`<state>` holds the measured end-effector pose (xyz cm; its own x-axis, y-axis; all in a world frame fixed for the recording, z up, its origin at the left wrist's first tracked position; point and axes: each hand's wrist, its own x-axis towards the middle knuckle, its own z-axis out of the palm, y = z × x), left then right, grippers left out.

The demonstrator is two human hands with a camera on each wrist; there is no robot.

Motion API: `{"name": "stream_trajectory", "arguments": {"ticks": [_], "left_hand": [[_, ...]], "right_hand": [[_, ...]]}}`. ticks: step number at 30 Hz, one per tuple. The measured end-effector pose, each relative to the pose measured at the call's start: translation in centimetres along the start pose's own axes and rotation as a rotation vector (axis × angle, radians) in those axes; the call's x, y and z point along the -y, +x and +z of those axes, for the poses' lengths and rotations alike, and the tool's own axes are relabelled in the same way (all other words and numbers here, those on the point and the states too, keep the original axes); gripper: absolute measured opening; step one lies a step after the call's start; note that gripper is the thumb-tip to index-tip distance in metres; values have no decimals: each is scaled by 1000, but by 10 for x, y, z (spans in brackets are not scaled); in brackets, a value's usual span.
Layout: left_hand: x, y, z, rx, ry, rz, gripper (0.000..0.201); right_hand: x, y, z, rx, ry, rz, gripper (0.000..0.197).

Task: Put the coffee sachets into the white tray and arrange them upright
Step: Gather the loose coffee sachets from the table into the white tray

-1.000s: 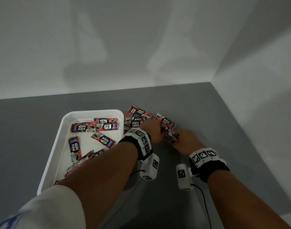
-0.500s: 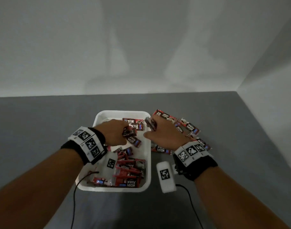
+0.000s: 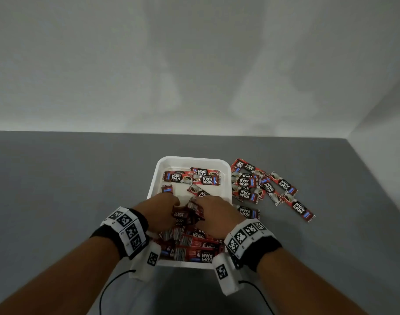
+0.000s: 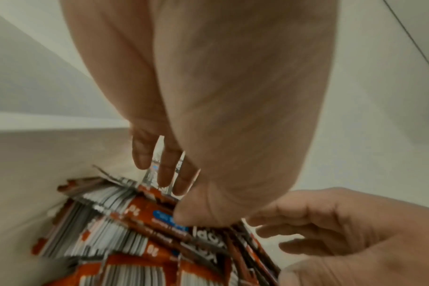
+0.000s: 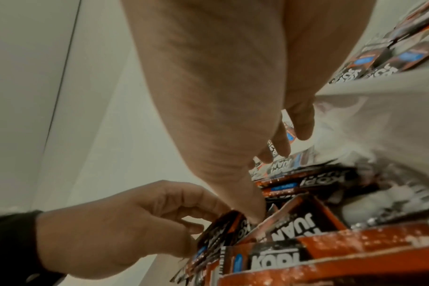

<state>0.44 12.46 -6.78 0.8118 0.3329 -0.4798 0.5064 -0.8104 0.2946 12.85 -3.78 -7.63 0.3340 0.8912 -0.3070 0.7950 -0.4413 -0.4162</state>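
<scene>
Both hands, left hand [image 3: 161,211] and right hand [image 3: 213,214], pinch red foil coffee sachets [image 3: 190,215] in the white plastic tray [image 3: 153,189]; near rows stand upright, far ones lie flat, and a loose sachet pile [image 3: 266,188] remains on the grey bench [image 3: 69,189] at right.

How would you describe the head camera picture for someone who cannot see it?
Two hands, left hand and right hand, work among red coffee sachets packed at the near end of a white tray on a grey table. More loose sachets lie on the table right of the tray.

bare recording booth: grey tabletop [image 3: 80,189], plain white walls [image 3: 194,64] (tag-marked wristbands [image 3: 126,228]).
</scene>
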Motion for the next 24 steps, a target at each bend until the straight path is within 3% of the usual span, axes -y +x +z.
{"name": "stream_trajectory", "arguments": {"ticks": [5, 9, 12, 17, 19, 21, 24], "left_hand": [[-7, 1, 3, -15, 38, 16, 31], [-16, 4, -2, -68, 43, -27, 34], [-36, 0, -10, -164, -51, 22, 42], [-108, 6, -18, -278, -73, 226, 28], [-142, 22, -10, -230, -39, 298, 21], [-174, 40, 1, -149, 78, 335, 10], [-213, 64, 20, -58, 254, 279, 25]], "right_hand": [[2, -9, 1, -63, -135, -33, 23], [-8, -13, -11, -227, -30, -33, 20], [-39, -18, -34, -323, 72, 115, 26], [-134, -39, -58, -396, -8, 495, 17], [-170, -52, -58, -392, -34, 613, 33], [-194, -62, -52, -360, -63, 678, 36], [-214, -67, -37, -352, -46, 682, 32]]}}
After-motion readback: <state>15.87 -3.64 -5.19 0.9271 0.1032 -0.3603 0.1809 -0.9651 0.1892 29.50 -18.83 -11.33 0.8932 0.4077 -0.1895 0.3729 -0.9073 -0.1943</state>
